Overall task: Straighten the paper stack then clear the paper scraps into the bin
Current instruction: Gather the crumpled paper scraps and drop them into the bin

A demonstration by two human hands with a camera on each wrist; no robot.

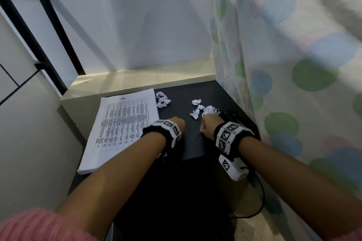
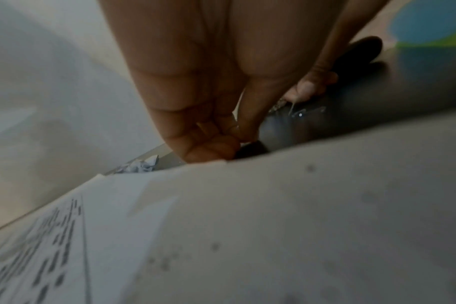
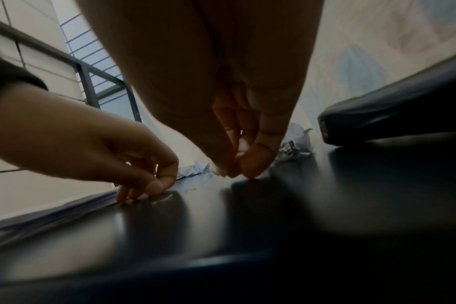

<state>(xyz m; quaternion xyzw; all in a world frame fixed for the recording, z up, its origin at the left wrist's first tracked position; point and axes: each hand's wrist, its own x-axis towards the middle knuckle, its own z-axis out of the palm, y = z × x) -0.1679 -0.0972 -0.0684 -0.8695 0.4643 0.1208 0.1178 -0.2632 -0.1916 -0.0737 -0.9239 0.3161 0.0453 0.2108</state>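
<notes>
The black worktop [image 1: 195,143] carries everything that matters; on its left side lies the paper stack [image 1: 121,127], a printed table on its top sheet, its edges looking fairly even though the stack sits slightly askew to the worktop's edge — so the straightening seems done or close to done, as far as the head view shows; the clearing, by contrast, looks barely started, since the paper scraps are on the worktop in two clusters — one [image 1: 162,100] just beside the stack's far right corner, the other [image 1: 203,110] further right, just beyond the right hand; no bin appears in any view, so where the scraps must go cannot be told. A dark object [image 3: 393,115] lies at the right edge of the worktop, near the right cluster. Both forearms reach forward side by side, wrists low over the worktop; the left hand [image 1: 177,123] sits at the stack's right edge, its fingers [image 3: 143,185] curled with the tips down on the worktop against the sheets' edge, holding nothing that can be made out; the right hand [image 1: 208,125] is bunched, its fingers [image 3: 250,164] pressed together at the tips on the surface, and whether they pinch some tiny bit there I cannot tell.
</notes>
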